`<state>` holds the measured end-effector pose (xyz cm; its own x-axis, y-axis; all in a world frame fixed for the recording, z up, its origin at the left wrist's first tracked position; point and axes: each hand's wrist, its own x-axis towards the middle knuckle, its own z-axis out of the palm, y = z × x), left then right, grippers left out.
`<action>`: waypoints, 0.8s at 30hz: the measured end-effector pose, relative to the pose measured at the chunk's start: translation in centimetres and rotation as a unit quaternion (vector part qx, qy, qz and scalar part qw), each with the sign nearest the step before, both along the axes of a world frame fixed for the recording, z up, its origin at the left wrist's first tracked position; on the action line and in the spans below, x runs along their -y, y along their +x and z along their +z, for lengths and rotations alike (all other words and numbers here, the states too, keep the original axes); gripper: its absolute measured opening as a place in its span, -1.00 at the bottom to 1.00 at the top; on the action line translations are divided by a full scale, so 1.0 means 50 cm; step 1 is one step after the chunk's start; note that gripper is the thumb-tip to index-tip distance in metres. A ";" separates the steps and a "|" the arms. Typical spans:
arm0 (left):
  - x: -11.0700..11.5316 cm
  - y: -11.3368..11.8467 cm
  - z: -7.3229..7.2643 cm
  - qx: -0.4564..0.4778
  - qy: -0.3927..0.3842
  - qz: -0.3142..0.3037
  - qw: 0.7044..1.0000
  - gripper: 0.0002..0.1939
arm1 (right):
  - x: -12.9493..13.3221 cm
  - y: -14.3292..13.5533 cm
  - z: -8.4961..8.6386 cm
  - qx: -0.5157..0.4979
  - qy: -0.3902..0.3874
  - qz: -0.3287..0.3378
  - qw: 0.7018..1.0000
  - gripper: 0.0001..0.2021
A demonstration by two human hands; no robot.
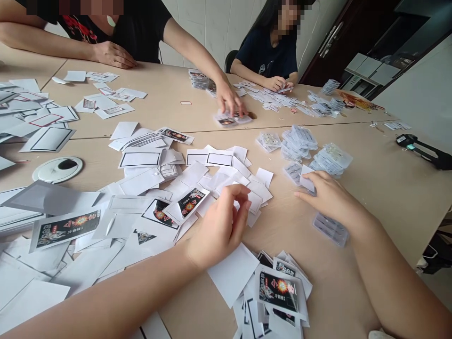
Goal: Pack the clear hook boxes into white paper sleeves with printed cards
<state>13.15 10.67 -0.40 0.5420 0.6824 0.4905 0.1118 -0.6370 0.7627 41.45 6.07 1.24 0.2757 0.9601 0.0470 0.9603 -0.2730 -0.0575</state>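
Observation:
Between the thumb and fingers of my right hand (330, 195) is a small white slip of paper (306, 179), held over a clear plastic case. Just below that hand lies another clear plastic case (330, 229) with thin dark pieces inside. My left hand (222, 226) hovers at the edge of the spread white cards (190, 174), fingers curled toward the thumb, with nothing visible in them. Close to its knuckles is a white-bordered black label (190, 202) with an orange burst. A pile of similar printed labels (278, 289) sits nearer to me, between my forearms.
Stacked clear cases (298, 141) stand beyond my right hand. Across the table (155, 101), a person's hand (229, 99) touches some cases; another person handles small items by a heap of slips (268, 96). A round white disc (58, 169) and a black device (423, 150) lie at either side.

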 end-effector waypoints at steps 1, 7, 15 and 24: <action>0.001 -0.001 0.002 -0.011 0.026 0.000 1.000 -0.80 | -0.001 -0.001 0.000 -0.004 0.006 0.004 1.000 -0.66; 0.003 -0.006 0.008 -0.034 0.123 -0.029 0.991 -0.71 | -0.007 -0.014 0.018 -0.039 0.054 -0.022 0.998 -0.83; 0.000 -0.005 0.008 -0.026 0.120 -0.025 0.992 -0.70 | -0.013 -0.010 0.008 0.081 0.133 0.030 0.987 -0.62; 0.002 -0.005 0.011 -0.021 0.099 -0.031 0.994 -0.69 | -0.039 -0.052 -0.033 0.041 0.164 0.065 0.983 -0.70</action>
